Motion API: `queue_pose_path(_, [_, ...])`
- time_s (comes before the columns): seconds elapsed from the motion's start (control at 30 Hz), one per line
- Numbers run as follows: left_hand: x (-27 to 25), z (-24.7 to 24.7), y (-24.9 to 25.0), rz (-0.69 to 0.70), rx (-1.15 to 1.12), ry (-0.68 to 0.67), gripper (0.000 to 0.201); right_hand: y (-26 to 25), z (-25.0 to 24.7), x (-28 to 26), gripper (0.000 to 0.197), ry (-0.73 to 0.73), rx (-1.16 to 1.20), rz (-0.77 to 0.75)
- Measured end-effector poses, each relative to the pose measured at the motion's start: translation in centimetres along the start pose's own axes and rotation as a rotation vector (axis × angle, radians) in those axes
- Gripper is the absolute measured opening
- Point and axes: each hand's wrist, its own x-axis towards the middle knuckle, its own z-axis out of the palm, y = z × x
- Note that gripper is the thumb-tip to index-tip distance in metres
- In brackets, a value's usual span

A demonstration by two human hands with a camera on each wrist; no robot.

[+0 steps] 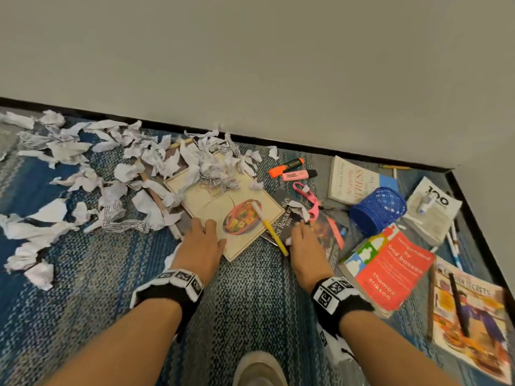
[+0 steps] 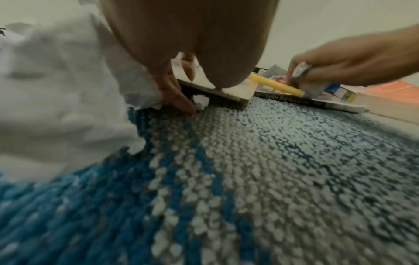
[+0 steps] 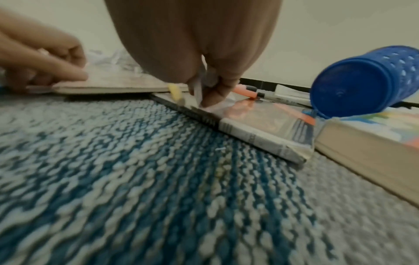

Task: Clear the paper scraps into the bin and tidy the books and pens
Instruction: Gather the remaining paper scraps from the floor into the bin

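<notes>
Torn white paper scraps (image 1: 111,168) lie over the blue carpet and over a cream cookbook (image 1: 239,201). A yellow pen (image 1: 274,235) lies across that book and a dark restaurant book (image 1: 281,215). My left hand (image 1: 211,232) rests on the cookbook's near corner with its fingers fairly straight. One fingertip (image 2: 181,104) touches the carpet beside a tiny scrap. My right hand (image 1: 298,232) is down on the dark book and pinches a crumpled paper scrap (image 3: 199,89). The same scrap (image 2: 302,69) shows between its fingers in the left wrist view. No bin is in view.
A blue mesh pen holder (image 1: 376,210) lies tipped over on a red book (image 1: 390,271). Orange (image 1: 284,167) and pink (image 1: 298,175) highlighters, pink scissors (image 1: 309,197), more books and a magazine (image 1: 471,324) fill the right corner. The wall stands close behind.
</notes>
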Motion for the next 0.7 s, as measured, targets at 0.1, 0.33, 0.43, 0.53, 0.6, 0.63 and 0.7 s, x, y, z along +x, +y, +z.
queue_pose_path(0.1, [-0.2, 0.1, -0.2, 0.018, -0.024, 0.016, 0.039, 0.8, -2.0, 1.3, 0.010, 0.259, 0.068, 0.121])
queue_pose_path(0.33, [-1.3, -0.5, -1.6, 0.220, 0.028, 0.018, 0.021, 1.6, -3.0, 6.0, 0.045, 0.151, 0.038, 0.288])
queue_pose_path(0.43, [-1.2, -1.2, -1.2, 0.232, 0.041, -0.001, 0.017, 2.0, -2.2, 7.1, 0.034, -0.004, -0.119, 0.208])
queue_pose_path(0.53, [-0.8, -2.7, -0.5, 0.279, 0.028, 0.136, 0.022, 1.5, -2.8, 7.8, 0.019, 0.111, -0.167, 0.084])
queue_pose_path(0.6, [-0.6, -4.0, -0.4, 0.292, 0.075, 0.271, 0.026, 0.8, -4.0, 8.4, 0.013, 0.151, -0.291, -0.122])
queue_pose_path(0.63, [-0.6, -4.7, -0.3, 0.256, 0.129, 0.306, 0.027, 0.3, -4.5, 8.9, 0.017, 0.133, -0.367, -0.221])
queue_pose_path(0.7, [-0.9, -5.6, -0.4, 0.116, 0.234, 0.322, 0.044, -0.8, -6.0, 10.0, 0.013, 0.113, -0.416, -0.334])
